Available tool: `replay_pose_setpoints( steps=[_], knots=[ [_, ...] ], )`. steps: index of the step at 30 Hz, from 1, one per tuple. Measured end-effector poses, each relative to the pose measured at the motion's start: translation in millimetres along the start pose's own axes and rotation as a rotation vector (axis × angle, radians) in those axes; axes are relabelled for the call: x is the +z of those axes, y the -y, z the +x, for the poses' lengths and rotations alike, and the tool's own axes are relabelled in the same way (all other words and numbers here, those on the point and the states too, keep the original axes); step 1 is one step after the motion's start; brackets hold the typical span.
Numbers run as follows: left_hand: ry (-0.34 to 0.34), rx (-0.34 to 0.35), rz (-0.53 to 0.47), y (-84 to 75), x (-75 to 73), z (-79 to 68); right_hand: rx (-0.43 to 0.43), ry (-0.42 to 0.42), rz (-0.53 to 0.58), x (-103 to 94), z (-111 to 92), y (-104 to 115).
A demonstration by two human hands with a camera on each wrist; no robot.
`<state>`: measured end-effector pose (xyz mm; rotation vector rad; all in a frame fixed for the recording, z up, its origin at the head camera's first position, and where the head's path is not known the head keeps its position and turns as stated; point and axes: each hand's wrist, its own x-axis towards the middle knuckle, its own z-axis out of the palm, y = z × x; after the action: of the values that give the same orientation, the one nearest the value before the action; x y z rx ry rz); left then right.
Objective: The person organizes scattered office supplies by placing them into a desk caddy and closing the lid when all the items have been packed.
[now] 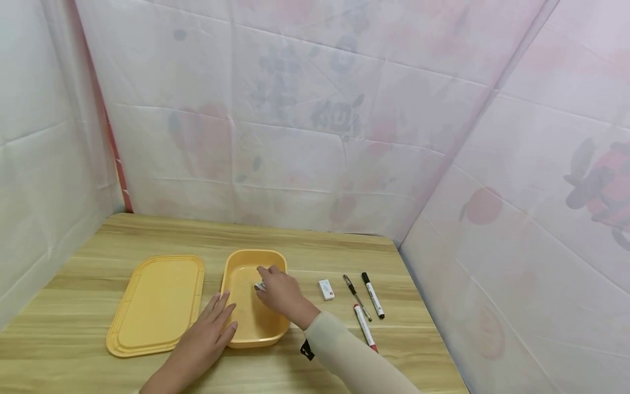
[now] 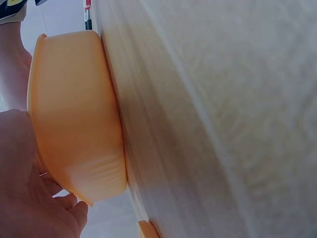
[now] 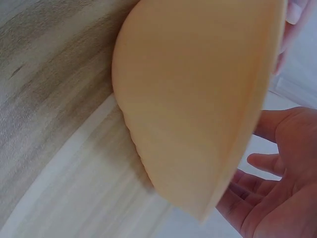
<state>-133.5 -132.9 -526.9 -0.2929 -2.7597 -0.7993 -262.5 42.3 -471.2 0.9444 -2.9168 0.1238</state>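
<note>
A yellow plastic box (image 1: 253, 342) without its lid stands on the table. My left hand (image 1: 209, 331) rests on the box's left rim, its fingers fairly straight. In the left wrist view the fingers (image 2: 74, 210) lie at the rim of the box (image 2: 79, 114). My right hand (image 1: 283, 293) reaches over the right rim into the box. At its fingertips it pinches a small grey-and-white object (image 1: 259, 286), mostly covered by the hand. The right wrist view shows the box's outer wall (image 3: 193, 99) with the hand (image 3: 282, 183) beyond the rim; the small object is hidden there.
The yellow lid (image 1: 159, 303) lies flat left of the box. To the right lie a small white box-shaped item (image 1: 326, 289), a pen (image 1: 356, 296), a black-capped marker (image 1: 373, 295) and a red-capped marker (image 1: 365, 326). Pale printed sheets (image 1: 295, 137) wall in the wooden table.
</note>
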Motion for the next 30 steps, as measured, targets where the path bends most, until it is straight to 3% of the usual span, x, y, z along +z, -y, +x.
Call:
replay_pose_setpoints(
  steps=[13, 30],
  knots=[
    [0.0, 0.006, 0.017, -5.4, -3.1, -0.8, 0.021, 0.094, -0.086, 18.4, 5.1, 8.3],
    [-0.02, -0.001, 0.014, -6.0, -3.8, -1.6, -0.011, 0.099, -0.15, 28.3, 1.5, 12.0]
  ],
)
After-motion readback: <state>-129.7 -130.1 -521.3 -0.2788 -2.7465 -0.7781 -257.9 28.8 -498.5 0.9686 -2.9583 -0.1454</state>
